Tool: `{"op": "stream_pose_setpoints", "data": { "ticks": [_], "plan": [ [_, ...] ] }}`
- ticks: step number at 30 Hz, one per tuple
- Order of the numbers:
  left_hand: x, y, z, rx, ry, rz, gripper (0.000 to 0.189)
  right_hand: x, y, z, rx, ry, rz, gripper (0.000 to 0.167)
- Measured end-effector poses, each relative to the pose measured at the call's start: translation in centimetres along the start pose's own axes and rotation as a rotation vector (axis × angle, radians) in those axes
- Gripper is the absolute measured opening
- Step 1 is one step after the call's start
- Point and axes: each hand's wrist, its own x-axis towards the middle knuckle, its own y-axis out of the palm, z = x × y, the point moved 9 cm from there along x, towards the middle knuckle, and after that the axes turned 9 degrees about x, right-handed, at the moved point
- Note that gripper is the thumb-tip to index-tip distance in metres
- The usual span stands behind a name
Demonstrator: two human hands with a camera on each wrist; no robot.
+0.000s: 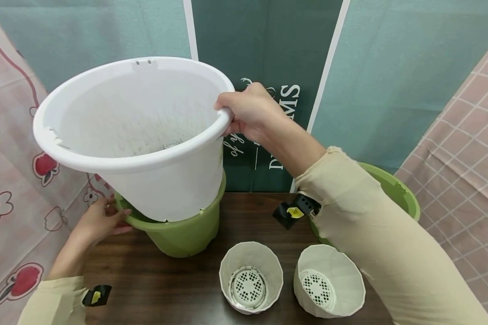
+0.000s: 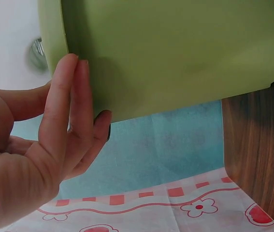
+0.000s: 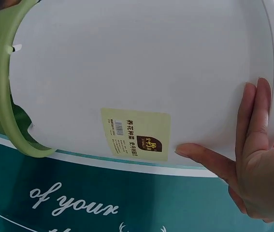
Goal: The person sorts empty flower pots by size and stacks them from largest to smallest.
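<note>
A large white flower pot (image 1: 175, 192) leans with its lower end inside the mouth of a green flower pot (image 1: 187, 239) on the table's left part. My right hand (image 1: 248, 110) grips the white pot's rim on its right side. In the right wrist view the fingers lie along the white wall under the rim, near a yellow label (image 3: 137, 137). My left hand (image 1: 99, 221) pinches the green pot's rim at its left edge, with fingers against the outer wall in the left wrist view. The green pot's inside is mostly hidden by the white one.
Two small cream pots (image 1: 270, 264) with perforated bottoms stand at the front of the dark wooden table (image 1: 146, 289). Another green pot (image 1: 408, 198) stands at the right, partly behind my right sleeve. Patterned cloth (image 1: 8, 171) hangs at the left, teal cloth (image 1: 264, 40) behind.
</note>
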Motion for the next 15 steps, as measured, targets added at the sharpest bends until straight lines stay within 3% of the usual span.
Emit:
{"op": "stream_pose_setpoints", "data": {
  "ticks": [15],
  "plan": [
    [-0.22, -0.03, -0.21, -0.01, 0.012, 0.0, 0.054, 0.34, 0.97, -0.43, 0.046, -0.001, 0.038, 0.027]
  ]
}}
